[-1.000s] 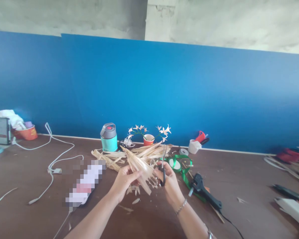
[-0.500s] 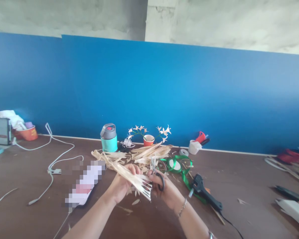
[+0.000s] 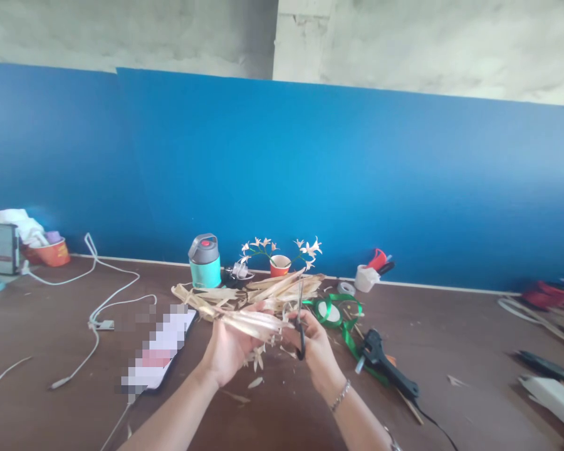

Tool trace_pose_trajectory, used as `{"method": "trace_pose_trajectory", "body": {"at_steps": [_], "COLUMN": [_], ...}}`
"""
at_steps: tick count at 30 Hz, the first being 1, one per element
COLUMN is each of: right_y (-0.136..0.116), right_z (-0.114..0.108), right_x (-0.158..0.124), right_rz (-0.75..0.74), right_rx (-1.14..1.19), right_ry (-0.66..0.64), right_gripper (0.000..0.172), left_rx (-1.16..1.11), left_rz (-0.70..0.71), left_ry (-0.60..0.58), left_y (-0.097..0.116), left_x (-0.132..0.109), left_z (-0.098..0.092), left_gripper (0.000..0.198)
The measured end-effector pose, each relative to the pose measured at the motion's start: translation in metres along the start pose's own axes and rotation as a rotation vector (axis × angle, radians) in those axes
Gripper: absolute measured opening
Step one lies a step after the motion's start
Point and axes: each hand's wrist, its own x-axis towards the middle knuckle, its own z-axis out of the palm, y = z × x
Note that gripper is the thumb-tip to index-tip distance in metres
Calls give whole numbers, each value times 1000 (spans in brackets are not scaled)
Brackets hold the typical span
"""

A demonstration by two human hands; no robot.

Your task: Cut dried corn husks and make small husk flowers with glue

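A pale dried husk [image 3: 254, 322] with a split right end lies across my left hand [image 3: 230, 354], whose fingers are closed round it. My right hand [image 3: 313, 344] holds scissors [image 3: 302, 332] with dark handles, blades pointing up, and its fingertips are at the husk's right end. Behind both hands is a pile of dried husks [image 3: 286, 288]. Small pale petal-like pieces [image 3: 257, 358] lie on the table below the husk. An orange cup [image 3: 280, 266] stands behind the pile, with white flowers [image 3: 311, 247] on green stems at its sides.
Green ribbon [image 3: 331, 311] and a black glue gun [image 3: 388, 366] lie right of my hands. A phone [image 3: 162, 351] with a cable lies on the left. Farther back stand a turquoise flask [image 3: 205, 266] and a white cup [image 3: 366, 279] of tools. A blue partition [image 3: 282, 156] borders the table.
The husk has turned from slanting down to the right to nearly level, its split end raised. My left hand has rolled under it. The scissors now point more upright.
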Motion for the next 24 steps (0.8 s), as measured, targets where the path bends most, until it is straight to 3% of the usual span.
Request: {"method": "trace_pose_trajectory", "body": {"at_steps": [3, 5, 9, 12, 16, 19, 24], "right_y": [-1, -1, -2, -1, -1, -3, -5], "right_z": [-4, -7, -9, -8, -9, -9, -2], "right_x": [2, 3, 4, 4, 3, 0, -7], "right_rz": [7, 13, 13, 14, 11, 15, 128], "right_rx": [17, 21, 1, 3, 6, -58, -245], "right_ry": [16, 12, 5, -4, -19, -110, -280], "right_gripper": [41, 42, 41, 40, 34, 31, 40], "left_rx": [49, 155, 435, 507, 453, 327, 145], "left_rz": [57, 102, 64, 44, 118, 248, 415], "left_ry": [-48, -14, 247, 361, 411, 516, 681], "left_y": [1, 0, -4, -8, -7, -5, -1], "left_x": [0, 1, 2, 3, 3, 5, 9], "left_z": [1, 2, 4, 5, 4, 2, 3], "left_gripper": [91, 75, 32, 28, 30, 31, 32]}}
